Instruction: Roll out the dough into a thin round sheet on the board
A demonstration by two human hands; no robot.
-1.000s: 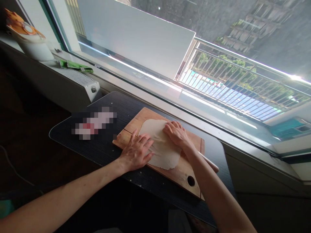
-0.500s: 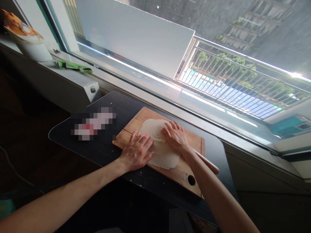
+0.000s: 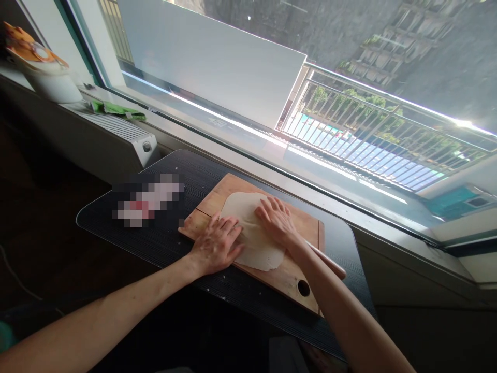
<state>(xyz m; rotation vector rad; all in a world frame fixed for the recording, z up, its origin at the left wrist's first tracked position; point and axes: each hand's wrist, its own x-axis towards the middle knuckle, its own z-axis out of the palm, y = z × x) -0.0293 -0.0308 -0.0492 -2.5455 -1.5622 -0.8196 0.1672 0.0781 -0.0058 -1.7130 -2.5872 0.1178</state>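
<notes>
A thin, flat sheet of pale dough (image 3: 254,243) lies on a wooden cutting board (image 3: 287,282). At the sheet's near left edge rests my left hand (image 3: 218,243), palm down with fingers stretched out. My right hand (image 3: 276,220) lies flat across the dough's right side, its fingers spread toward the window. Beside my right forearm a wooden rolling pin (image 3: 330,262) sits on the board, one end sticking out past the edge and the other hidden by the arm. Neither hand grasps anything.
The board lies on a dark table (image 3: 166,248) with white specks on it. A blurred-out item (image 3: 149,202) is at the table's left. Behind are a windowsill, a radiator (image 3: 116,129) with a green cloth (image 3: 118,110), and a white bucket (image 3: 54,85) with something orange on top.
The view has shifted slightly. Both hands stay on the dough in nearly the same places, the left fingers a little closer together.
</notes>
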